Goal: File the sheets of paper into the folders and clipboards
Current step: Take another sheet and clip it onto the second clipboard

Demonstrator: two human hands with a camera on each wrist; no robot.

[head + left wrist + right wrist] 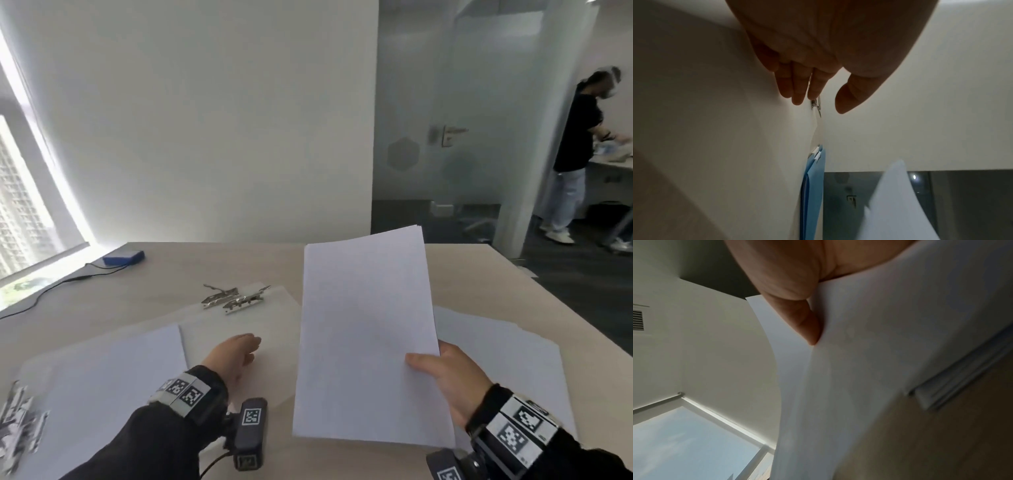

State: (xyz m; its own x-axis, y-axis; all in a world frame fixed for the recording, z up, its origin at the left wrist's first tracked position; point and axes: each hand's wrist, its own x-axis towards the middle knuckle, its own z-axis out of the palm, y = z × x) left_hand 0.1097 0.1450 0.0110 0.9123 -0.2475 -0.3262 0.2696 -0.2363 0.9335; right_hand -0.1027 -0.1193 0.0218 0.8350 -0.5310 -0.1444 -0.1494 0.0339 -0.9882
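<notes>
The right hand [445,380] is pinching a thin sheaf [366,335] by its lower right corner, thumb on top and fingers hidden behind, and is holding it tilted up off the bench [496,274], probably so it can be carried across to a clip without dragging. The right wrist view is showing the thumb [805,321] pressing into the paper and the sheets bowing under their own weight. The left hand [233,356] is lying low over a clear clipboard [239,325], fingers relaxed and spread, gripping nothing; whether it is touching the board cannot be told. It is likely getting ready to steady the board or lift its clip [245,301]. A second clip [219,295] is sitting just beside the first, so two boards may be overlapping there. At the near left another clipboard [102,370] is already carrying paper, its clip [20,421] blurred at the frame edge. More loose sheets [496,359] are lying on the bench behind the right hand, waiting to be filed. Farther off a blue box [123,257] with a cable [51,286] is resting near the window. Beyond the bench a person [572,154] is standing at another desk. No writing is readable; the sheets are looking blank, and the wristbands are carrying only black-and-white square markers [185,392].
</notes>
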